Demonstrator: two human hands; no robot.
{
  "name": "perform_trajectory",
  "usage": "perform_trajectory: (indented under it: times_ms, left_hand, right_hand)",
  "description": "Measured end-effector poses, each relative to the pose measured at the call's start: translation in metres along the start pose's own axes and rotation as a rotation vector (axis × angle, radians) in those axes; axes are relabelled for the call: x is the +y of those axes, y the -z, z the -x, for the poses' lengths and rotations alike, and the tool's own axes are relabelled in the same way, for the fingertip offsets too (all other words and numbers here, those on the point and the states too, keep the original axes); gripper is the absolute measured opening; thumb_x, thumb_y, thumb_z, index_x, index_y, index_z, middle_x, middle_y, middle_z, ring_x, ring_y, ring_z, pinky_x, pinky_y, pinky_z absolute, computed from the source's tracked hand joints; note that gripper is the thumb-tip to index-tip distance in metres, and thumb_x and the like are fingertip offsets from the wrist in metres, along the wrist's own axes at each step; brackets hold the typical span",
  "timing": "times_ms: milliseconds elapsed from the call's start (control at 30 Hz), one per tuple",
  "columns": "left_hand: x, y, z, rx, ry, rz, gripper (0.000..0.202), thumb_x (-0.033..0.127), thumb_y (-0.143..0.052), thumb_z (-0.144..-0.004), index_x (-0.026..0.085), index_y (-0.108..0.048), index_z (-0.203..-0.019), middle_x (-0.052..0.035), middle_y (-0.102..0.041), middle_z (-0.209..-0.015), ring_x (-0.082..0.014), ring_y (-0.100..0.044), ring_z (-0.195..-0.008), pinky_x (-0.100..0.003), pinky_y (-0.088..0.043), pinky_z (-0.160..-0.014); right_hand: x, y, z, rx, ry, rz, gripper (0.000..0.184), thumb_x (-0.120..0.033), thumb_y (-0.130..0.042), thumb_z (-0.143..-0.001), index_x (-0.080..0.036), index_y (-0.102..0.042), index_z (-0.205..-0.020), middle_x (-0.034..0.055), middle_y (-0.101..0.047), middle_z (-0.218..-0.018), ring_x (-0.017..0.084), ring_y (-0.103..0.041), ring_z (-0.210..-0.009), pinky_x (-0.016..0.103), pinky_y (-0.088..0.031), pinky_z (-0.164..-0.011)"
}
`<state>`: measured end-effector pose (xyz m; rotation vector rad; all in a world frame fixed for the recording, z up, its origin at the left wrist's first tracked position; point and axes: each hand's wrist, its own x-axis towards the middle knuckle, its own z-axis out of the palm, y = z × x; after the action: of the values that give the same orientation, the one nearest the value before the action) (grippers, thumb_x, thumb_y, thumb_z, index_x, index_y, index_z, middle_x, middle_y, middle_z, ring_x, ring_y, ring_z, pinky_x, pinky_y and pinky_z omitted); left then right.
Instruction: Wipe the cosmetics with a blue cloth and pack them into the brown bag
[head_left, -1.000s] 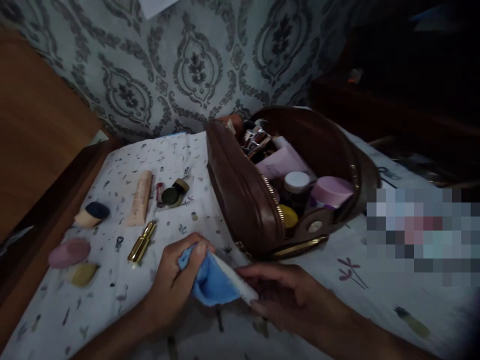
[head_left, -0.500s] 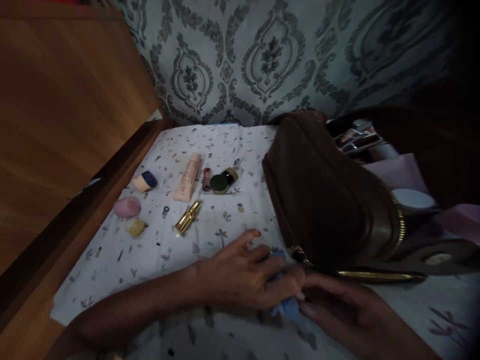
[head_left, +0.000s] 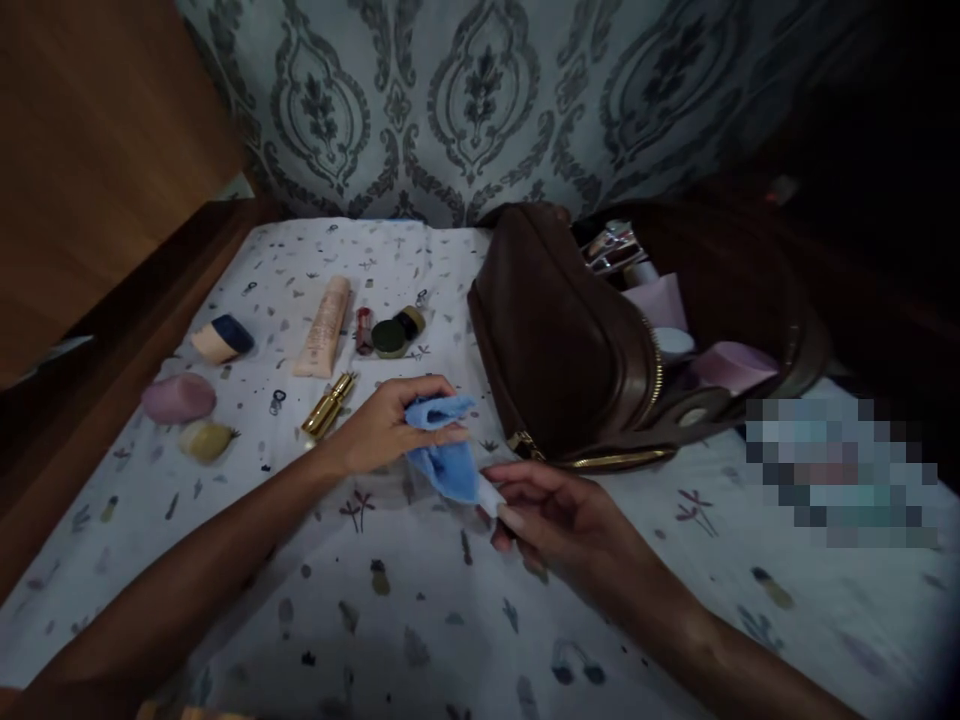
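My left hand (head_left: pixel 397 425) is closed on a blue cloth (head_left: pixel 444 465), which bunches up between thumb and fingers. Out of the cloth's lower right side sticks the end of a small white item (head_left: pixel 490 497), whose kind I cannot make out. Its free end is pinched between the thumb and fingers of my right hand (head_left: pixel 559 510). Both hands are above the printed white sheet (head_left: pixel 420 600), in front of a brown leather bag (head_left: pixel 562 330). Left of my left hand lies a gold tube (head_left: pixel 328 406), looking like a lipstick.
A peach squeeze tube (head_left: pixel 324 330), a dark round jar (head_left: pixel 388 338), a small red item (head_left: pixel 364 330), a navy-capped bottle (head_left: pixel 223 339), a pink sponge (head_left: pixel 178 399) and a yellowish one (head_left: pixel 206 441) lie left. The unzipped bag holds several cosmetics. A wooden panel (head_left: pixel 97 150) borders the left.
Both hands have moved left and away from the bag's front edge. More of the blue cloth shows, and the white item's end has come into sight. The camera view has shifted right.
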<state>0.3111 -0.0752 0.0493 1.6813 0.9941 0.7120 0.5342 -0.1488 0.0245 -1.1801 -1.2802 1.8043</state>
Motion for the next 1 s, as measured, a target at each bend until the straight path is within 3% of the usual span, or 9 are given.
perform_trajectory:
  times_ms: [167,267,400,633,833,900,1000]
  left_hand:
    - [-0.001,-0.004,-0.001,0.25,0.015,0.016,0.031,0.044,-0.069,-0.081,0.019,-0.053,-0.071,0.0051,-0.045,-0.066,-0.0104,-0.045,-0.062,-0.021,-0.039,-0.057]
    - [-0.006,-0.002,-0.004,0.328,0.021,0.011,0.03,0.045,-0.068,-0.081,0.019,-0.055,-0.075,0.0037,-0.048,-0.07,-0.0109,-0.046,-0.064,-0.022,-0.042,-0.059]
    - [-0.009,-0.003,-0.006,0.349,0.082,0.036,0.035,0.049,-0.07,-0.078,0.019,-0.053,-0.072,0.004,-0.044,-0.067,-0.0105,-0.043,-0.061,-0.021,-0.039,-0.055]
    - [-0.011,-0.009,-0.005,0.36,0.096,0.065,0.039,0.052,-0.074,-0.075,0.018,-0.056,-0.071,0.0044,-0.044,-0.063,-0.0097,-0.043,-0.058,-0.02,-0.037,-0.051]
    - [-0.022,-0.01,-0.007,0.311,0.204,0.207,0.041,0.055,-0.076,-0.071,0.019,-0.056,-0.074,0.0057,-0.045,-0.06,-0.01,-0.046,-0.051,-0.02,-0.04,-0.045]
    - [-0.023,-0.011,-0.007,0.314,0.225,0.223,0.041,0.055,-0.076,-0.07,0.02,-0.055,-0.074,0.0058,-0.045,-0.059,-0.0102,-0.046,-0.05,-0.021,-0.04,-0.043]
    - [-0.02,-0.012,-0.006,0.357,0.154,0.141,0.037,0.051,-0.073,-0.074,0.019,-0.055,-0.072,0.0047,-0.047,-0.061,-0.0104,-0.047,-0.053,-0.021,-0.042,-0.047]
  right_hand:
    - [-0.004,-0.01,-0.005,0.058,0.004,-0.128,0.043,-0.052,-0.072,-0.084,-0.016,-0.062,-0.106,0.0018,-0.067,-0.075,0.009,-0.059,-0.055,0.019,-0.041,-0.047]
    - [-0.003,-0.012,-0.006,0.189,0.143,-0.058,0.038,-0.047,-0.075,-0.082,-0.018,-0.061,-0.101,-0.0018,-0.063,-0.07,0.009,-0.057,-0.053,0.019,-0.041,-0.047]
    - [0.0,-0.013,-0.007,0.346,0.351,0.157,0.025,-0.041,-0.072,-0.085,-0.018,-0.062,-0.09,-0.0024,-0.061,-0.065,0.011,-0.06,-0.056,0.023,-0.048,-0.055]
    - [0.007,-0.006,-0.009,0.403,0.431,0.39,0.021,-0.038,-0.069,-0.087,-0.018,-0.062,-0.084,-0.0011,-0.065,-0.061,0.013,-0.063,-0.054,0.022,-0.049,-0.05]
    - [0.015,0.002,-0.015,0.459,0.832,0.65,0.004,-0.019,-0.068,-0.088,-0.02,-0.065,-0.086,0.0042,-0.07,-0.081,0.017,-0.069,-0.075,0.027,-0.057,-0.068]
    - [0.014,0.002,-0.014,0.465,0.84,0.663,0.003,-0.019,-0.068,-0.088,-0.02,-0.065,-0.088,0.0037,-0.071,-0.082,0.016,-0.069,-0.073,0.026,-0.056,-0.067]
    - [0.011,0.001,-0.011,0.46,0.701,0.619,0.007,-0.026,-0.066,-0.09,-0.02,-0.063,-0.088,0.0004,-0.068,-0.072,0.013,-0.065,-0.063,0.024,-0.053,-0.059]
